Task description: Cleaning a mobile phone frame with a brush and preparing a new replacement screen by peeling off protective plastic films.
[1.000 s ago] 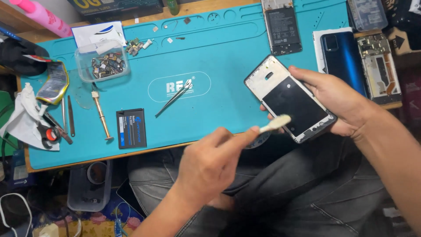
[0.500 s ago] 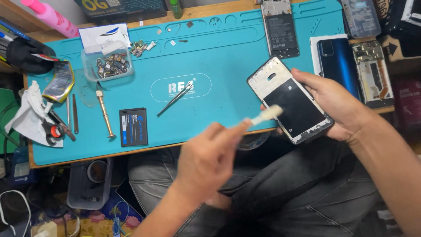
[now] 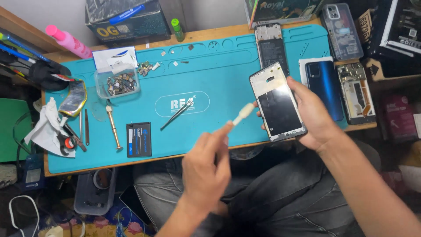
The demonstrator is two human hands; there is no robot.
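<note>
Right hand [image 3: 316, 116] grasps an opened phone frame [image 3: 277, 102] from the right edge and underneath, dark panel facing up, tilted, held above the near edge of the teal mat [image 3: 210, 57]; grip is clenched around the frame's side. Left hand [image 3: 206, 169] pinches a small white brush [image 3: 242, 114] between fingertips; bristle end points up-right, just beside the frame's left edge, cannot tell if it touches. Both hands hover over the lap, in front of the table [image 3: 219, 33].

On the mat: black tweezers [image 3: 176, 115] lying diagonally near the centre; small black battery [image 3: 139, 139] at the near edge, left of centre; brass-handled screwdriver [image 3: 113, 127] left of the battery; clear plastic tub of small parts [image 3: 117, 82] further back-left; crumpled white cloth [image 3: 46, 127] at the far left with hand tools beside it. Back-right of the mat: another stripped phone body [image 3: 272, 46], behind the held frame; blue phone back cover [image 3: 324, 87] just right of the right hand; bare phone chassis [image 3: 355, 92] beside that, at the table's right end; clear phone case [image 3: 341, 30] further back. Pink bottle [image 3: 68, 40] lies back-left, off the mat.
</note>
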